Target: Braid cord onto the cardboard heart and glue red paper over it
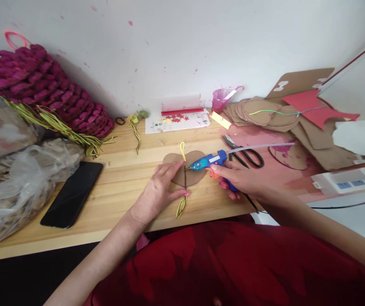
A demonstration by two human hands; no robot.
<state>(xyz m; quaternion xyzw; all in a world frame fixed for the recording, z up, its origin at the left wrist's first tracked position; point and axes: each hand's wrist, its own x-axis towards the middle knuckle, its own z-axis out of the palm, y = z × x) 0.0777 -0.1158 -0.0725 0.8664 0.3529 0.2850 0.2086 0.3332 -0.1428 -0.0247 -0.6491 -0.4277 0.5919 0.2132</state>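
Note:
A heart-shaped piece of brown cardboard point(198, 182) lies flat on the wooden table. A cord point(185, 180) runs down its middle, dark along the centre, with a yellow loop at the top and a yellow-green tassel point(181, 208) at the bottom. My left hand point(159, 182) holds the cord down on the cardboard, index finger near the loop and thumb near the tassel. Gripped in my right hand point(233, 178) is a blue hot glue gun point(212, 160), a finger at its orange trigger. Its nozzle touches or nearly touches the cord. A long clear glue stick point(261, 146) sticks out behind.
Black-handled scissors point(252, 157) lie beyond the glue gun. Cardboard cutouts point(252, 110), red paper point(309, 106) and a power strip point(351, 180) are at right. A phone point(72, 193), plastic bags point(19, 191) and a magenta tasselled craft point(51, 85) sit left. Small stars point(176, 119) lie behind.

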